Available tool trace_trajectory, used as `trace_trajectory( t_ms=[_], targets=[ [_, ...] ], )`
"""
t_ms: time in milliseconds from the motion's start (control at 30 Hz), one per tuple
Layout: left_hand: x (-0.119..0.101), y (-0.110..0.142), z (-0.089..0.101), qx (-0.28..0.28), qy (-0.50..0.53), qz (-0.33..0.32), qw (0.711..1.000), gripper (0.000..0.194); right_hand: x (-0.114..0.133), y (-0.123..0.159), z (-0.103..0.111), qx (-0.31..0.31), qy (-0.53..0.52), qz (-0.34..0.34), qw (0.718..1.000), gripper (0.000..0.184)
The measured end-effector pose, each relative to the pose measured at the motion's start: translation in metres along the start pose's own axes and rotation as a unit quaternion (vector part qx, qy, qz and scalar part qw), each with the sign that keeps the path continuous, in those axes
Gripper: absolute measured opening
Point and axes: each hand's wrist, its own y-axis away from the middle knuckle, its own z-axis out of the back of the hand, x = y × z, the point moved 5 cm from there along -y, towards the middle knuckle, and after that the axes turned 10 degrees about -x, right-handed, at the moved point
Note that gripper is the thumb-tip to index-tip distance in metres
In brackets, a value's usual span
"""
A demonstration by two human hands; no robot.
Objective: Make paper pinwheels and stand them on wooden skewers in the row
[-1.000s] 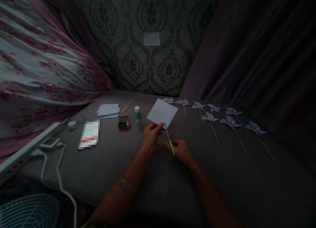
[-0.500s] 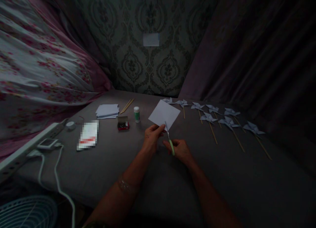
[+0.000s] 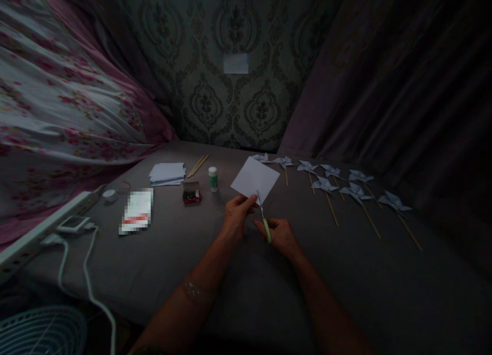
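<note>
My left hand (image 3: 239, 211) pinches the lower left edge of a square white sheet of paper (image 3: 255, 176), thumb on top. The sheet is held up with one corner pointing toward me. My right hand (image 3: 280, 234) is closed on the green handle of a pair of scissors (image 3: 266, 227). The blades lie at the sheet's near corner and point toward its middle. Several paper pinwheels (image 3: 356, 192) on wooden sticks lie to the right, one partly behind the sheet.
Left of my hands stand a glue stick (image 3: 213, 180) and an open small box (image 3: 191, 195). Beyond are wooden sticks (image 3: 198, 166) and a paper stack (image 3: 167, 174). A tape roll (image 3: 109, 195), a blurred-out packet (image 3: 137, 211) and a power strip (image 3: 42, 232) lie farther left.
Almost nothing differs. Both hands keep their grip on the paper and the scissors, and the whole view has shifted very slightly.
</note>
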Motion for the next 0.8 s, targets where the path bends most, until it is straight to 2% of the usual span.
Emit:
trace_trajectory(
  t_ms=[533, 800],
  targets=[
    [-0.0001, 0.0008, -0.0009, 0.002, 0.029, 0.032, 0.999, 0.029, -0.006, -0.0033, -0.001, -0.006, 0.001, 0.015, 1.0, 0.046],
    [-0.0008, 0.001, -0.0009, 0.003, 0.035, 0.026, 0.999, 0.028, -0.0034, -0.003, -0.0006, -0.009, 0.008, 0.005, 1.0, 0.047]
  ],
)
